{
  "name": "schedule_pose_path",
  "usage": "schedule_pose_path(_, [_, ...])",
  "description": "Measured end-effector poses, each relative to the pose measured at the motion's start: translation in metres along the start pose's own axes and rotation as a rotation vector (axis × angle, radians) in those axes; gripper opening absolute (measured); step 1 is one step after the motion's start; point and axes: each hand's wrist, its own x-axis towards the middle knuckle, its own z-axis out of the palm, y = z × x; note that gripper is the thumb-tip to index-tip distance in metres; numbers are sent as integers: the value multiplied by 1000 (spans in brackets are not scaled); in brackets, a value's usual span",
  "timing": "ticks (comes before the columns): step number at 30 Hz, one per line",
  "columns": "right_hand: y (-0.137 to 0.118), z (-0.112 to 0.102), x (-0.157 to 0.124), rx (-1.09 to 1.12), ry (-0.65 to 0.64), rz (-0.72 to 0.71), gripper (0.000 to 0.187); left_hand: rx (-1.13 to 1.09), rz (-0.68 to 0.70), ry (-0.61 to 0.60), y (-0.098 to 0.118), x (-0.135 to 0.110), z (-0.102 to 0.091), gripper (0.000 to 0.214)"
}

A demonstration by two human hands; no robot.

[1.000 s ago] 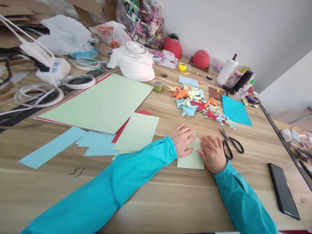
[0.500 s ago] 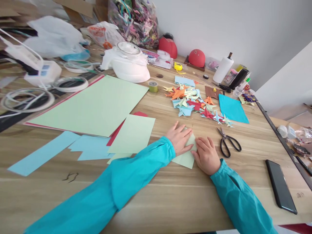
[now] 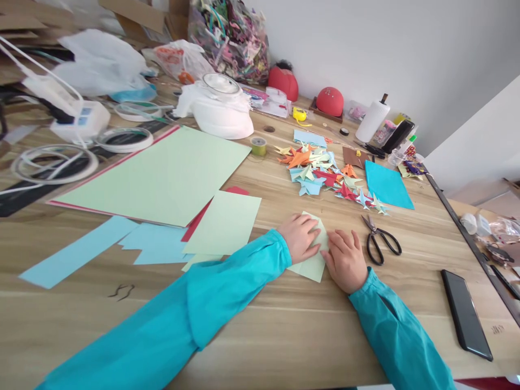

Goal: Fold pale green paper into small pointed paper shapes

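Observation:
A small pale green paper square lies on the wooden table under both hands. My left hand rests on its left part, fingers curled and pressing down on the sheet. Just to the right, my right hand lies palm-down on the paper's right edge with its fingers together and bent. The two hands nearly touch over the sheet. Both arms wear teal sleeves.
Black scissors lie just right of my right hand. A pile of folded coloured paper shapes and a teal sheet sit beyond. Large green sheets, blue strips, a phone and clutter ring the area.
The green square has been turned from straight to skewed under the hands. My left fingers went from stretched out to curled on the sheet.

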Motion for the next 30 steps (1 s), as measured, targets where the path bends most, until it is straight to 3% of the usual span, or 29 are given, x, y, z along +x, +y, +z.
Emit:
schedule_pose_path(7, [5,4,10,-57,-85,38,36,-42,-27,-17,-2,1,3,40])
schedule_pose_path(19, [9,16,46,-98,-61,21,33,-37,-37,-54,1,2,1,29])
schedule_pose_path(24, [11,19,35,-122,-42,10,36,-27,-65,-57,3,2,-1,32])
schedule_pose_path(30, [11,7,1,-133,-45,-1,36,-28,-77,-82,4,3,-3,37])
